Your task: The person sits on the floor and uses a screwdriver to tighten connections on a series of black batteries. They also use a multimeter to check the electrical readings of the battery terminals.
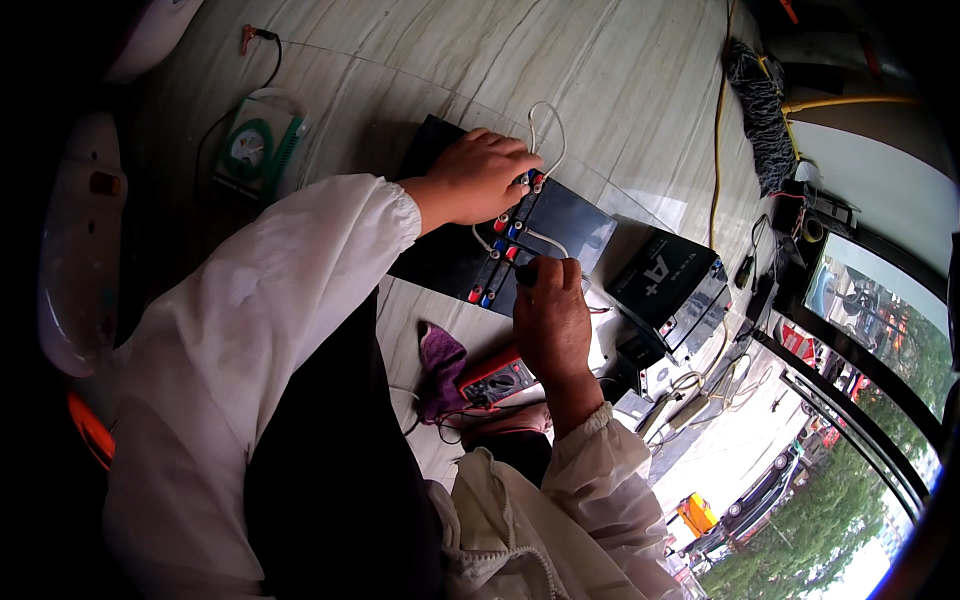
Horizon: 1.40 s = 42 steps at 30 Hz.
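Note:
Black batteries (571,228) stand grouped on the floor, with red and blue terminals (500,225) along their facing edges. My left hand (478,176) rests over the far terminals, its fingers closed around the end of a looped white wire (563,135). In my right hand (552,318) is a screwdriver (525,275) with a dark handle, its shaft pointing left toward the nearer terminals; the tip is hard to make out. A short white wire (548,240) bridges the middle terminals.
Another black battery (660,277) stands to the right. Nearer me lie a red-and-black multimeter (497,380) and a purple cloth (441,365). A green-and-white charger (252,148) with a cable and red clamp (248,38) sits at the far left. Coiled cables (690,390) lie by the doorway.

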Motion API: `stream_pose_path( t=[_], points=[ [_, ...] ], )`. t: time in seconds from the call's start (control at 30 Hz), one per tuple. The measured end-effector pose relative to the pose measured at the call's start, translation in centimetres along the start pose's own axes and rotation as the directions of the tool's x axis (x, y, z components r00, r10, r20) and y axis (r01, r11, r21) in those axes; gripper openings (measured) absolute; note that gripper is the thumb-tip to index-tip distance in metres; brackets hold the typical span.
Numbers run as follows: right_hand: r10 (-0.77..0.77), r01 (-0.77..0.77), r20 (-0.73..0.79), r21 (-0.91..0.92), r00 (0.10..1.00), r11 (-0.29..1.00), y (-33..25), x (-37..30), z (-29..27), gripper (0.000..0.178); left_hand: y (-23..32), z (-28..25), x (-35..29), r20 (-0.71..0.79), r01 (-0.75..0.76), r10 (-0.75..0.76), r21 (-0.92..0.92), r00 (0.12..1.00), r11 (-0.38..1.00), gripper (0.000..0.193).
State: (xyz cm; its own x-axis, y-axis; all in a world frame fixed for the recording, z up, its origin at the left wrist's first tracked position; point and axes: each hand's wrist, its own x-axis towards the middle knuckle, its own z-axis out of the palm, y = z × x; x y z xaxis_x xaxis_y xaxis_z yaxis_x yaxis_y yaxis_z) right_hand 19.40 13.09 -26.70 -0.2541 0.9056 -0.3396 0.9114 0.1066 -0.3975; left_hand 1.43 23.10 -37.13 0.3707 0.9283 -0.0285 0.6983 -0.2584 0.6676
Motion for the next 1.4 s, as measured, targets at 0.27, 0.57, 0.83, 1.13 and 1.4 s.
stream_pose_path(
  t=[0.27,0.57,0.83,1.13,1.4],
  points=[
    [0.109,-0.111,0.058,0.038,0.992,0.993,-1.4,0.4,-0.5,0.033,-7.3,-0.4,-5.3,0.191,0.505,-0.677,-0.809,0.711,0.301,0.069],
    [0.071,-0.072,0.023,0.051,0.997,0.996,-1.1,0.3,0.0,0.032,-5.4,-2.1,-5.2,0.243,0.486,-0.528,-0.783,0.814,0.389,0.059],
    [0.037,-0.037,0.0,0.012,0.999,0.999,-0.4,0.4,-0.6,0.036,-5.5,-0.8,-4.9,0.193,0.447,-0.522,-0.788,0.831,0.422,0.054],
    [0.101,-0.103,-0.04,-0.025,0.994,0.994,-2.3,0.1,-0.4,0.037,-4.0,-0.5,-8.1,-0.165,0.442,-0.581,-0.497,0.797,0.747,0.081],
    [0.262,-0.272,-0.076,-0.193,0.962,0.943,-2.6,0.4,0.3,0.03,-2.1,-1.4,-11.5,0.047,-0.216,0.212,0.133,0.976,0.967,0.117]
  ],
)
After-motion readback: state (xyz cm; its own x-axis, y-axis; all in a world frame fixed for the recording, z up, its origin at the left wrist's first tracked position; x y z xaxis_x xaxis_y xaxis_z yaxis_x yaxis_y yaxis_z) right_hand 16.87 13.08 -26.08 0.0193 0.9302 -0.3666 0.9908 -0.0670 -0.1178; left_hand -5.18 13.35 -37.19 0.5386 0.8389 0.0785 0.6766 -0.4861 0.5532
